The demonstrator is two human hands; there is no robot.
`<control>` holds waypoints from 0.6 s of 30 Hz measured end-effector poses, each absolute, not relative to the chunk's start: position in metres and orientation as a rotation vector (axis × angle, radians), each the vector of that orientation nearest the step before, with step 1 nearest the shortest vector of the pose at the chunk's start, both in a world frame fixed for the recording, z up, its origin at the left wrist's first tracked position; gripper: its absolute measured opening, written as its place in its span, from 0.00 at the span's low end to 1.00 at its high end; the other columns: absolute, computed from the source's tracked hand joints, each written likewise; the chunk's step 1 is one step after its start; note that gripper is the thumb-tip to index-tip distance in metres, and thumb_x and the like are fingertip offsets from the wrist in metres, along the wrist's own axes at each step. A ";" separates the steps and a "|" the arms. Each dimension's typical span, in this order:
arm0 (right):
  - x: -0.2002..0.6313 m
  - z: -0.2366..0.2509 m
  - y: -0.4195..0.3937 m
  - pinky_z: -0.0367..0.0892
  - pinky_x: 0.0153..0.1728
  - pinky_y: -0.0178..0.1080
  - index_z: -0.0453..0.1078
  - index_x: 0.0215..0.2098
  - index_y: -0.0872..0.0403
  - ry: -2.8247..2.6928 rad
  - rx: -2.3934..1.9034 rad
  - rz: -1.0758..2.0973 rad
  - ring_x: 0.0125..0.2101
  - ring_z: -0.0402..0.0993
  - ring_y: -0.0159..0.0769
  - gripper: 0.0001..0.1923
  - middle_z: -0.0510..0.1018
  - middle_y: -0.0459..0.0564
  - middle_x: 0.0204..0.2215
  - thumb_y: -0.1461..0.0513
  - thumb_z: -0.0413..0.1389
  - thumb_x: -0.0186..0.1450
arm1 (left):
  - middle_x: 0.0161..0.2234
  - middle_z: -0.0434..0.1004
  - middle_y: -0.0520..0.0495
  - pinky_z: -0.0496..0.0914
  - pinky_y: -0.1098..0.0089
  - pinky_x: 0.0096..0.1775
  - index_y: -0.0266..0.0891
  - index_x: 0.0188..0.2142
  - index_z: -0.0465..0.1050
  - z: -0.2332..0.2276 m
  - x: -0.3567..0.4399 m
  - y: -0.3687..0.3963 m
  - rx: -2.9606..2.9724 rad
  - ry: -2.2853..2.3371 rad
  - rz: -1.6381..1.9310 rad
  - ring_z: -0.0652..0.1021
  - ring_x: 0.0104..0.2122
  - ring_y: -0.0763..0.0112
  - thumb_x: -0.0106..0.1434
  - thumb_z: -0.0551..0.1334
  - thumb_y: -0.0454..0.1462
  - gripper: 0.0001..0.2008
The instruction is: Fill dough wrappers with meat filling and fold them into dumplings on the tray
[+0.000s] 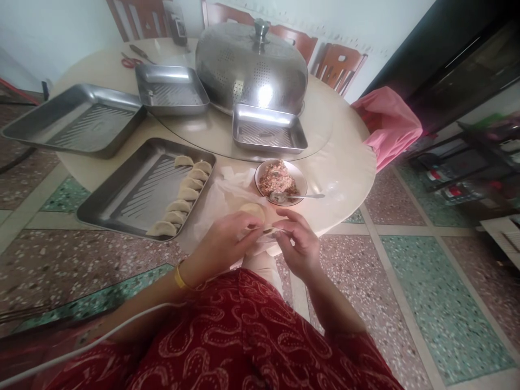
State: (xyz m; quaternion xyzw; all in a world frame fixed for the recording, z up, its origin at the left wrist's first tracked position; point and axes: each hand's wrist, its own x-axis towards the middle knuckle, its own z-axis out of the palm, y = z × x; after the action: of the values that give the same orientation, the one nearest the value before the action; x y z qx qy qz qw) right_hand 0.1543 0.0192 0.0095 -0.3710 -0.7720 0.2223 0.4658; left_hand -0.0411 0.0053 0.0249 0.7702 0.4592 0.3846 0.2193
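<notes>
Centrally, a round table [337,162] fills the upper half of the frame. A domed steel cover [252,67] stands at top centre, with three empty trays [77,116] near it. A fourth tray [134,192], left of centre, holds a row of folded dumplings [182,195] along its right edge. A bowl [299,181] of pink, flecked filling sits at centre with a spoon [300,196] in it, handle pointing right. Just below the bowl lies a pale, round wrapper [252,210]; its long axis cannot be told. The left hand [225,241] comes in from lower left, fingers curled and pinching at the wrapper's lower edge. The right hand [298,244] meets it from the right, fingertips narrowly pinched on a thin clear sheet between the hands.
</notes>
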 end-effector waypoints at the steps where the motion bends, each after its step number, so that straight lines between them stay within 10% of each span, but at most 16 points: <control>1: 0.154 0.009 0.019 0.78 0.34 0.38 0.73 0.41 0.49 -1.897 -0.925 0.552 0.49 0.77 0.40 0.07 0.78 0.54 0.47 0.65 0.56 0.66 | 0.34 0.78 0.51 0.70 0.71 0.37 0.40 0.37 0.72 0.023 -0.042 0.005 2.133 1.275 1.050 0.78 0.34 0.73 0.68 0.57 0.39 0.07; 18: 0.150 0.009 0.024 0.78 0.41 0.40 0.73 0.43 0.49 -1.967 -0.855 0.545 0.49 0.77 0.39 0.11 0.75 0.54 0.49 0.68 0.54 0.66 | 0.31 0.77 0.51 0.69 0.72 0.36 0.37 0.35 0.69 0.019 -0.038 0.008 2.177 1.380 1.258 0.76 0.31 0.74 0.65 0.57 0.33 0.03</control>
State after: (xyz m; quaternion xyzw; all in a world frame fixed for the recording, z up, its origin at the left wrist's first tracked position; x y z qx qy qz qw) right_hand 0.1497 0.0241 0.0085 -0.3454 -0.7947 0.2203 0.4479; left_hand -0.0377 0.0076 0.0194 0.7520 0.4767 0.4345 0.1361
